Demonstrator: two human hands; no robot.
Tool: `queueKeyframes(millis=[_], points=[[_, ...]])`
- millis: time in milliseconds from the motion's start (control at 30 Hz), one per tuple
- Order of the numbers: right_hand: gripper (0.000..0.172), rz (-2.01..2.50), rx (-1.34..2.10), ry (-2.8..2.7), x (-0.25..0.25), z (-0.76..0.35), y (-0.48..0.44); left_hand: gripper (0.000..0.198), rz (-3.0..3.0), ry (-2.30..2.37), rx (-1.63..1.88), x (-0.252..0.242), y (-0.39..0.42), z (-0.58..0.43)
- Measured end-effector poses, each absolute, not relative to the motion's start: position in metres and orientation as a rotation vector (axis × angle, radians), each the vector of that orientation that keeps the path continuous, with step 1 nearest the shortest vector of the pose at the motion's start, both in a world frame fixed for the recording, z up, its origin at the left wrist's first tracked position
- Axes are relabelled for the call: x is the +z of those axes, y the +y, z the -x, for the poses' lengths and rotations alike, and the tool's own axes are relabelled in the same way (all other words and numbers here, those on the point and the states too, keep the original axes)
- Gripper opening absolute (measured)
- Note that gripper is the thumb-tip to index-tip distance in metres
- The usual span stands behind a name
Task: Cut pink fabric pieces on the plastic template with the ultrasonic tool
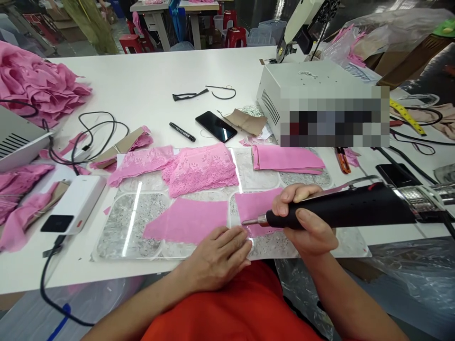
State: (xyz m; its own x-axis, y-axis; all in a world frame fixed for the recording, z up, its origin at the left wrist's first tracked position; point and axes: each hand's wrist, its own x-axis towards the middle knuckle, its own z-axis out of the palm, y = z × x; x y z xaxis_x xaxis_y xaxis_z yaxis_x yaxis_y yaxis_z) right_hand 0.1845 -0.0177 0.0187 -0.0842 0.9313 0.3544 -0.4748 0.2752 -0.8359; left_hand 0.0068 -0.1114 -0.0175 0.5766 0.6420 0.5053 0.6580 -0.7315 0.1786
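Note:
My right hand [309, 222] is wrapped round a black corded handpiece [341, 208] with a slim metal tip. Its tip points left, at the left edge of a small pink fabric piece [258, 203]. My left hand [222, 258] lies flat, fingers stretched out, at the lower right corner of a larger pink fabric piece [192, 220]. Both pieces rest side by side on a grey marbled mat [135, 218]. Behind them lies a stack of pink lace pieces [202, 168]. To its right is a folded pink fabric stack [287, 158].
A grey box-shaped unit [302, 85] stands at the back right, near orange-handled snips [342, 160]. A phone [216, 126] and a marker [182, 131] lie beyond the mat. At left are a white power bank [76, 203], black cables [95, 113] and a pink fabric heap [35, 83].

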Motion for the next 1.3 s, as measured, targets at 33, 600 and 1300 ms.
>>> queueKeyframes(millis=[33,600,1300], points=[[0.014,0.54,1.268,-1.105,0.019,-0.185,-0.017,0.024,2.765,-1.138,-0.879,-0.016,-0.111,-0.007],[0.015,0.642,0.965,-0.902,0.016,-0.195,0.011,0.031,2.621,-1.435,-0.552,-0.011,-0.069,0.012],[0.012,0.667,0.893,-0.84,0.021,-0.207,0.023,0.032,2.635,-1.442,-0.545,-0.018,-0.069,0.015]])
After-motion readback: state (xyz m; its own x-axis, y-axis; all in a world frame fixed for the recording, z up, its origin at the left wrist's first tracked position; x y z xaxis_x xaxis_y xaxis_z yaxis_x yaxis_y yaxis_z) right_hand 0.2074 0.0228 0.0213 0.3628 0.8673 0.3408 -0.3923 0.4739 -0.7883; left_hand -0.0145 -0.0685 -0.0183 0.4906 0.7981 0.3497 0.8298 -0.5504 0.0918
